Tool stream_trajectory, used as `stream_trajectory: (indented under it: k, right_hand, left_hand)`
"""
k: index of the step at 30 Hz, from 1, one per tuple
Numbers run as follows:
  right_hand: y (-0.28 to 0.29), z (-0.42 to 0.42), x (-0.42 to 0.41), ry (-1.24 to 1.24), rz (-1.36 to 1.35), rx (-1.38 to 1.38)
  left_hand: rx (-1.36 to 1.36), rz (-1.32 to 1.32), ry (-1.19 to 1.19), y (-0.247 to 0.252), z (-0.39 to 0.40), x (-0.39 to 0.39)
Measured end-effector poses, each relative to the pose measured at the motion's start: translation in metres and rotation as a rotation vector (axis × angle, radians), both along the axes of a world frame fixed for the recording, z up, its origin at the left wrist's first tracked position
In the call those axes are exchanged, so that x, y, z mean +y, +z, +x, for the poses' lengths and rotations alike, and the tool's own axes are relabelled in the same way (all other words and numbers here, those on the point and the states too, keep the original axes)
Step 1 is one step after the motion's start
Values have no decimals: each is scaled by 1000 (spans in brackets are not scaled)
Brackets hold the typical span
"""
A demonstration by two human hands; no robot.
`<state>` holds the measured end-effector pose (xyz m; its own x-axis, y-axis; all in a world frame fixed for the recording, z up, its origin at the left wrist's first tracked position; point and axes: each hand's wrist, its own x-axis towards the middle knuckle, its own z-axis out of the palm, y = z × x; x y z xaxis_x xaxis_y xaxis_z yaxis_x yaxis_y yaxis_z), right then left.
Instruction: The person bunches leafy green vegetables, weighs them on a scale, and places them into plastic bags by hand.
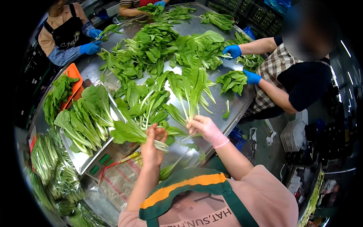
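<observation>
My bare left hand [154,143] holds a small bunch of leafy greens [129,132], leaves towards the left and pale stems towards the right. My right hand [204,129], in a thin pink glove, grips the stem ends of more leafy greens [192,88], whose leaves point away from me. Loose greens [144,99] lie on the metal table [232,109] just beyond both hands. To the left, a metal tray [82,167] on a digital scale [102,161] bears several bunches of greens [82,119].
A large heap of greens [156,42] covers the table's middle. Blue-gloved co-workers handle greens at the right, far left and far edge. An orange plastic scoop or basket [74,76] stands at the left. Bagged greens [44,159] lie at the lower left; crates [292,133] stand at the right.
</observation>
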<state>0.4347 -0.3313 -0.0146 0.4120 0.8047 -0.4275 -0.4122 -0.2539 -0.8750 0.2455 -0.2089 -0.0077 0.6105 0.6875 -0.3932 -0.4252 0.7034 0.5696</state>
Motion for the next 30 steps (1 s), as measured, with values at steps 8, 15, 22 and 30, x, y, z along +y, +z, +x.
stream_trajectory:
  k: [8,15,22,30]
  right_hand:
    - [3,-54,9,201,55,29]
    - [-27,-47,23,-305,14,-95]
    - [-5,-63,18,124,-26,-472]
    - [-27,-12,23,77,130,-1321]
  left_hand:
    - [0,45,-165,-23,5,-12]
    - [345,193,-162,-29,-9,-3]
    - [355,446,-113,-16,-11,-1]
    - [145,75,-34,-13,-11,2]
